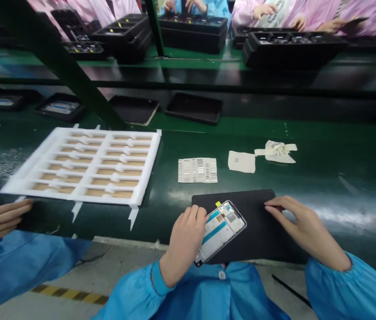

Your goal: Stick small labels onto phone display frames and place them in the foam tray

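Note:
My left hand point(186, 242) is closed around the left edge of an open phone housing point(226, 229), tilted over a black mat point(254, 240). The housing shows a silver inner face with blue strips, and a small yellow tab point(218, 204) sticks up at its top edge. At the mat's right edge my right hand point(303, 226) has thumb and forefinger pinched together; anything between them is too small to make out. Beyond the mat lie a sheet of barcode labels point(197, 170), a white backing sheet point(241, 162) and a crumpled piece of tape point(278, 152).
A white foam tray point(147, 171) with slots is taped down at left. Another person's hand point(1, 222) rests near its corner. Black trays point(194, 108) line the far side, and a green post point(57, 66) slants across. People in pink and blue work opposite.

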A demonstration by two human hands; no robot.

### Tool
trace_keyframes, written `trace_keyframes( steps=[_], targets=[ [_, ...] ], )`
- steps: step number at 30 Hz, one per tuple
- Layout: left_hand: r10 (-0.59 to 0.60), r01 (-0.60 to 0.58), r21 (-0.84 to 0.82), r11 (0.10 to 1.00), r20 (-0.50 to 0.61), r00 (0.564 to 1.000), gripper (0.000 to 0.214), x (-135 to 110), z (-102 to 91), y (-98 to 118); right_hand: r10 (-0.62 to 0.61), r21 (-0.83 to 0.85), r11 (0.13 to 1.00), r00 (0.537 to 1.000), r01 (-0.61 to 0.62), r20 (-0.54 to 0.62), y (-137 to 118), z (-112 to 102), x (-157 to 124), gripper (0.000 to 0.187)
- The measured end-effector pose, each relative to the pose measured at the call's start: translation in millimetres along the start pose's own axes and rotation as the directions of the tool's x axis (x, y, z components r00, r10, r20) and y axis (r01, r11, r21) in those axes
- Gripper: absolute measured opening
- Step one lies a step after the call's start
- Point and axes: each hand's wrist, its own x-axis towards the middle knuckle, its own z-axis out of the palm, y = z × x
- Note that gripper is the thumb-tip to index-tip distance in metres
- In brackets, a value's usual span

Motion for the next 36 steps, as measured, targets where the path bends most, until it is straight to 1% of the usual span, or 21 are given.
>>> trace_keyframes(
  steps=[3,5,7,9,11,12,15,18,21,26,31,34,36],
  targets=[
    [-0.018,0.019,0.022,1.0,-0.019,1.0,0.013,-0.3,-1.8,0.8,-0.148,0.02,0.989,0.989,0.148,0.009,-28.1,4.4,44.5,0.02],
    [-0.019,0.019,0.016,1.0,-0.026,0.999,0.015,5.7,-8.9,-1.0,-0.227,0.015,0.974,0.974,0.227,0.017,-43.6,14.1,81.3,0.018],
    [-0.008,0.006,-0.023,1.0,-0.06,0.998,0.018,18.8,-17.9,-4.2,-0.256,-0.042,0.965,0.966,0.258,0.043,-52.6,28.3,117.3,0.016],
    [0.046,-0.054,-0.073,0.996,-0.111,0.993,0.021,38.2,-23.4,-8.4,-0.254,-0.134,0.955,0.963,0.264,0.089,-55.3,44.0,146.2,0.016],
    [0.113,-0.124,-0.093,0.988,-0.119,0.986,0.03,59.2,-22.1,-13.2,-0.256,-0.197,0.941,0.959,0.277,0.126,-53.9,57.9,164.8,0.017],
    [0.128,-0.136,-0.09,0.987,-0.091,0.988,0.036,68.4,-18.9,-15.8,-0.261,-0.211,0.935,0.955,0.286,0.139,-52.5,63.6,170.3,0.017],
    [0.098,-0.096,-0.074,0.993,0.019,0.995,0.051,85.4,-5.6,-22.7,-0.263,-0.22,0.929,0.949,0.297,0.174,-47.8,74.1,177.0,0.015],
    [0.09,-0.085,-0.076,0.993,0.057,0.994,0.055,87.1,3.3,-26.0,-0.242,-0.219,0.933,0.948,0.285,0.205,-44.5,77.4,177.8,0.013],
    [0.086,-0.083,-0.06,0.995,0.048,0.995,0.056,83.5,5.9,-25.8,-0.222,-0.222,0.937,0.95,0.27,0.22,-44.0,79.1,177.0,0.011],
    [0.077,-0.077,-0.03,0.997,0.0,0.997,0.054,80.9,10.3,-23.4,-0.205,-0.201,0.948,0.954,0.249,0.217,-42.7,84.0,175.5,0.011],
    [0.082,-0.082,-0.018,0.996,-0.021,0.996,0.052,80.3,13.5,-23.7,-0.186,-0.046,0.979,0.958,0.2,0.217,-37.8,81.7,184.6,0.009],
    [0.087,-0.087,-0.003,0.996,-0.031,0.996,0.05,79.8,13.2,-22.7,-0.158,0.079,0.986,0.965,0.144,0.208,-38.3,71.9,190.1,0.01],
    [0.087,-0.087,0.001,0.996,-0.037,0.995,0.048,79.9,12.7,-21.7,-0.13,0.149,0.983,0.979,0.107,0.157,-41.4,61.3,189.6,0.015]
  ],
)
